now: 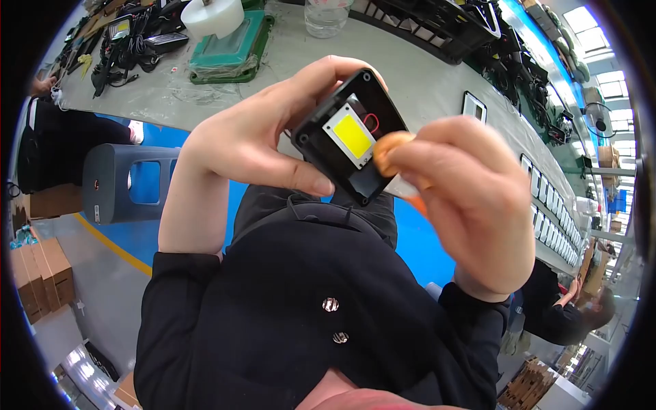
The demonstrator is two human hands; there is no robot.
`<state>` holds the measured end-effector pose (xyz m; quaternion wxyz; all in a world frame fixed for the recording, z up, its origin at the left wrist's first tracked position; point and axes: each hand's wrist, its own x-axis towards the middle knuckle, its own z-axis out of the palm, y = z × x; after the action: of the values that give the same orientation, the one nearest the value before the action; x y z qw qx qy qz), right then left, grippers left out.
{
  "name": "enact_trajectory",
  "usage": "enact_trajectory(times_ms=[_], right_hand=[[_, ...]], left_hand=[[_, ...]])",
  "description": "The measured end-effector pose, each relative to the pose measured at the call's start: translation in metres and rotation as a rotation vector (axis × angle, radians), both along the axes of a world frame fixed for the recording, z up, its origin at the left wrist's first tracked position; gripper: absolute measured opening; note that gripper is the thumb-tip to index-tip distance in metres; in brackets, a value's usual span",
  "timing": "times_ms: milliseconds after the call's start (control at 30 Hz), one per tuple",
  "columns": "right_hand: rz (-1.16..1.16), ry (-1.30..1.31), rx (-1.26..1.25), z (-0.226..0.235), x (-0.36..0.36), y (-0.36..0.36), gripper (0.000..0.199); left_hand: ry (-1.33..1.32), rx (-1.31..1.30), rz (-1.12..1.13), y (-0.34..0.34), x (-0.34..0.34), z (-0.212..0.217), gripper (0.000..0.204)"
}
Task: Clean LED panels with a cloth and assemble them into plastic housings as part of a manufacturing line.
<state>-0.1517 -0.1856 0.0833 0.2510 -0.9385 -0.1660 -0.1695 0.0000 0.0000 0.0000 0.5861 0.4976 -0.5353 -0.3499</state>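
Left hand [249, 140] raised in front of the chest, forearm coming up from the black sleeve [179, 301], wrist bent inward. Grip clamped on black lamp housing [345, 140]: thumb pressed along the lower edge, fingers curled over the top and back. Housing tilted, open face toward the camera, held clear of the worktop [424, 75], just above the dark jacket [301, 307]. Inside the grip: white plate with yellow LED chip [352, 134] at centre, small red wire loop [371, 123] just beyond it at the upper right.

Right hand [471, 205] at the housing's right edge, forearm rising from the lower right, fingers bunched downward. Grip pinched together on an orange-handled tool [393, 160], its rounded end touching the housing's lower-right rim. A pale strip below the fingers; cannot tell what it is.

Behind the grip: green tray [229, 58] with white tape roll [212, 17], clear jar [326, 17], row of finished lamps [547, 205] along the worktop edge. Grey stool [130, 181] left of the left forearm, on blue floor.
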Motion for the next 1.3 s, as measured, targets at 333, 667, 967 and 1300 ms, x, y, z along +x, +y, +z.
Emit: enact_trajectory(times_ms=[333, 667, 967, 1300], right_hand=[[0.024, 0.05, -0.058, 0.002, -0.002, -0.001, 0.023], [-0.034, 0.04, 0.251, 0.009, -0.029, -0.027, 0.018], [-0.037, 0.044, 0.722, -0.086, -0.017, -0.042, 0.05], [-0.293, -0.12, 0.978, -0.114, -0.047, -0.067, 0.016]], left_hand=[[0.122, -0.042, -0.023, -0.004, 0.002, 0.001, 0.097], [0.23, -0.277, -0.031, -0.018, -0.005, -0.002, 0.099], [0.197, -0.188, -0.155, -0.058, -0.011, 0.011, 0.095], [0.323, 0.035, 0.054, -0.136, -0.061, -0.001, 0.097]])
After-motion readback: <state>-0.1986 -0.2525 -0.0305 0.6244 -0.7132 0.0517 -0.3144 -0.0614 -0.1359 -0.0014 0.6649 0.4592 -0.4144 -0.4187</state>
